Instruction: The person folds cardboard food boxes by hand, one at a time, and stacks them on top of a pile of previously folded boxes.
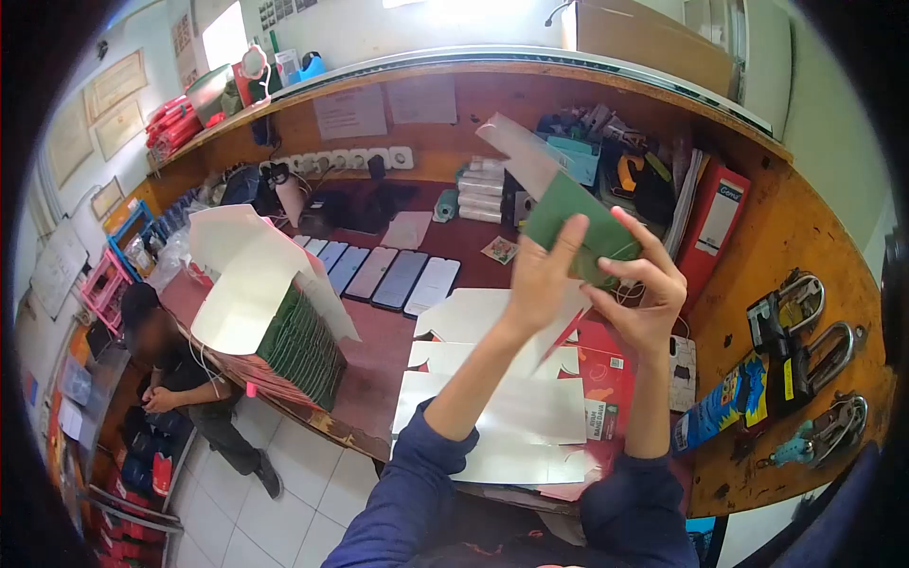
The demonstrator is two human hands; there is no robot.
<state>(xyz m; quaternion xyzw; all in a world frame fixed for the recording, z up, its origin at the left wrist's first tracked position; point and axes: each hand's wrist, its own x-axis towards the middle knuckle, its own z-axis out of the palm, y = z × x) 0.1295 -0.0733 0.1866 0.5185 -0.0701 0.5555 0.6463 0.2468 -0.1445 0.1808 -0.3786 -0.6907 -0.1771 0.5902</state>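
Note:
A green cardboard box (571, 218) with a long white flap (521, 156) is tilted in the air above the table. My left hand (547, 275) grips its left side, thumb across the green face and the other fingers hidden behind. My right hand (649, 289) is closed on the lower right end, with fingers and thumb at its edges. Below both hands lie flat white cardboard blanks (502, 407), overlapping in a pile. To the left stands a tight row of green cartons (308, 350) with large white flaps (246, 275) raised behind them.
Several phones (393, 279) lie in a row behind the blanks. Red printed cardboard (601, 364) is at the right. Padlocks (819, 355) hang on the right wooden panel, near a red binder (710, 227). A seated person (185, 379) is at the left, beyond the table edge.

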